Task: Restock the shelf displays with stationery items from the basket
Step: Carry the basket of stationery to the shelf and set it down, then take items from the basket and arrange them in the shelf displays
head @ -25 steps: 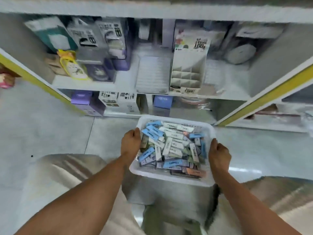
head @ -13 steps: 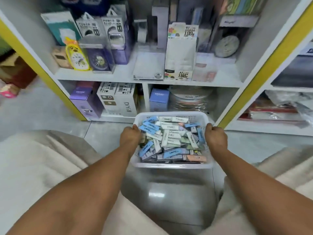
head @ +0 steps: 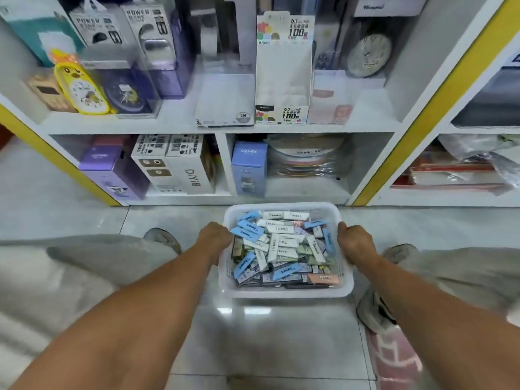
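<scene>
A white plastic basket [head: 287, 293] sits low over the tiled floor in front of the shelf unit. It is full of several small flat stationery packs [head: 281, 246] in blue, white, green and peach. My left hand [head: 214, 235] grips the basket's left rim and my right hand [head: 355, 241] grips its right rim, fingers curled over the edges. On the shelf above stands a white cardboard display box [head: 283, 80] marked 0.7 and 100, whose stepped compartments look bare. A flat white 2B tray [head: 223, 101] lies to its left.
The white shelf unit [head: 222, 128] has yellow side edges. Its upper level holds power bank boxes [head: 97, 26], a yellow clock [head: 81, 87] and a round clock [head: 368, 56]. The lower level holds purple and white cartons [head: 180, 164] and a blue box [head: 249, 167]. My knees flank the basket.
The view has dropped and moved closer to the shelves. The basket has come down toward the floor, still gripped by both hands on its side rims.
</scene>
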Available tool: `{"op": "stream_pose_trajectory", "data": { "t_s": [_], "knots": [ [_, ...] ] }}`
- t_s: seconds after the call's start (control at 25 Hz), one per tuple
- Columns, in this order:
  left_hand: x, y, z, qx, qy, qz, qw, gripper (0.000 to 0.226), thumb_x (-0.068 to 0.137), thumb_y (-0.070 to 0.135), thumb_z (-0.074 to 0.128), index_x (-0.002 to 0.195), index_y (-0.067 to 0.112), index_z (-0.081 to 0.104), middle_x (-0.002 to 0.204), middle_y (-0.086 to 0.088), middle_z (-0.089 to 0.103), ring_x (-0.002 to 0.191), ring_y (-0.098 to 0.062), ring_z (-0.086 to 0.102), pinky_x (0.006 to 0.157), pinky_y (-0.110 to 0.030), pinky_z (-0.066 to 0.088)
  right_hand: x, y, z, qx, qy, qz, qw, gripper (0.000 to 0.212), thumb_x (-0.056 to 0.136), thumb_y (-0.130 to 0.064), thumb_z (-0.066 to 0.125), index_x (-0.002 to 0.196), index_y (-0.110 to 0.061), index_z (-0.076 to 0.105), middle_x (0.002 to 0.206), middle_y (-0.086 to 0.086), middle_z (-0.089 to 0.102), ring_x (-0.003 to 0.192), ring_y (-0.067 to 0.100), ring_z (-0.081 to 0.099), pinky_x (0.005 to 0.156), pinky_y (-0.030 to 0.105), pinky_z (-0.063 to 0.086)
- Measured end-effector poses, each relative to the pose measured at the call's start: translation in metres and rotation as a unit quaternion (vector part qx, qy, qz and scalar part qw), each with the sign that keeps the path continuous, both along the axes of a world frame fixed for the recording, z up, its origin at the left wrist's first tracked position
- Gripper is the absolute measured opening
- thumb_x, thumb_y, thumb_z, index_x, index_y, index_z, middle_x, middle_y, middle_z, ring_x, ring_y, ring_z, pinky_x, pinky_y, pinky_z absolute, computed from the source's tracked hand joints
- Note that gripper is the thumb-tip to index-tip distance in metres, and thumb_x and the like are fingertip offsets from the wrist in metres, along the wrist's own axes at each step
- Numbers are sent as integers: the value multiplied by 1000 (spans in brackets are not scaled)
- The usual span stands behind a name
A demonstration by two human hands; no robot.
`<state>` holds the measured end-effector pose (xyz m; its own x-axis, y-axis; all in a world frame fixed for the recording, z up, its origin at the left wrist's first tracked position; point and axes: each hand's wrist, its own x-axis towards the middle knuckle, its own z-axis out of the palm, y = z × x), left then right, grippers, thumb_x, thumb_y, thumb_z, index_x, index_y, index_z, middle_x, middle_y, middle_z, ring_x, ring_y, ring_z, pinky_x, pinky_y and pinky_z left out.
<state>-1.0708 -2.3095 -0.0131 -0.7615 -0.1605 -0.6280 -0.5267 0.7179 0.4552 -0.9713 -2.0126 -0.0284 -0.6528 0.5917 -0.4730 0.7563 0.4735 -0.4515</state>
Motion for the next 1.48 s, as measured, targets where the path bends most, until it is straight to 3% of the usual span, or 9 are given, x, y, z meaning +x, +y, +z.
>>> {"op": "stream_pose_trajectory", "data": {
  "t_s": [0.2, 0.4, 0.56, 0.64, 0.76, 1.0, 1.16, 1.28, 1.48],
  "knots": [
    [8, -5, -70, -40, -39, -21, 998, 17, 94, 22, 53, 90, 5, 53, 90, -15, 61, 76, -32, 64, 69, -40, 59, 4, -7, -74, -13, -74, -20, 997, 46, 103, -41, 35, 97, -4, 62, 97, 18, 64, 87, 36, 64, 80, 42, 56],
    [12, -11, -95, -83, -95, -100, 987, 19, 85, 25, 67, 85, 13, 52, 93, -7, 64, 74, -22, 59, 63, -31, 52, 2, -19, -112, 5, -151, 17, 988, 40, 103, -32, 38, 88, -3, 61, 82, 12, 61, 63, 22, 53, 68, 31, 43],
    [13, 17, -97, -238, 124, -335, 903, 38, 83, 10, 60, 120, 11, 49, 122, -7, 52, 109, -27, 51, 80, -38, 48, 10, -28, -115, 71, -74, 55, 993, 24, 101, -24, 42, 99, -5, 57, 104, 14, 59, 76, 23, 53, 72, 35, 45],
    [9, 46, -99, -142, 187, -446, 864, 47, 83, 3, 60, 128, 9, 48, 126, -8, 49, 118, -28, 48, 88, -39, 47, 12, -40, -109, 130, 7, 93, 987, 21, 96, -17, 51, 114, -7, 54, 115, 11, 52, 93, 28, 53, 74, 38, 47],
    [7, 79, -106, -86, 137, -526, 835, 44, 86, 5, 64, 127, 7, 50, 126, -12, 51, 118, -30, 50, 89, -39, 46, 6, -53, -102, 149, 46, 134, 979, 33, 89, -6, 57, 121, -7, 51, 118, 12, 51, 102, 32, 53, 76, 43, 51],
    [12, 87, -136, -152, 89, -571, 802, 91, 73, 42, 82, 142, 6, 35, 144, -15, 42, 131, -32, 42, 108, -44, 35, 13, -63, -115, 134, 89, 158, 974, 41, 77, 6, 56, 117, -2, 58, 109, 17, 58, 92, 38, 56, 71, 45, 48],
    [3, 83, -139, -140, 22, -579, 803, 107, 63, 45, 88, 145, 6, 31, 146, -17, 37, 133, -34, 39, 108, -42, 37, 13, -62, -120, 137, 86, 165, 973, 43, 74, 6, 58, 115, -6, 59, 108, 13, 60, 89, 35, 58, 71, 41, 45],
    [4, 78, -140, -110, -3, -550, 828, 105, 60, 40, 91, 141, 7, 32, 143, -15, 35, 125, -32, 46, 99, -41, 46, 13, -60, -122, 131, 76, 167, 974, 44, 77, 4, 58, 119, -10, 57, 111, 9, 61, 93, 31, 59, 76, 40, 45],
    [3, 84, -143, -108, -32, -553, 825, 100, 64, 46, 88, 141, 10, 36, 139, -8, 50, 128, -30, 46, 103, -43, 38, 16, -61, -122, 126, 86, 172, 973, 35, 83, 3, 54, 115, -10, 59, 108, 8, 63, 91, 31, 60, 76, 41, 44]
  ]
}}
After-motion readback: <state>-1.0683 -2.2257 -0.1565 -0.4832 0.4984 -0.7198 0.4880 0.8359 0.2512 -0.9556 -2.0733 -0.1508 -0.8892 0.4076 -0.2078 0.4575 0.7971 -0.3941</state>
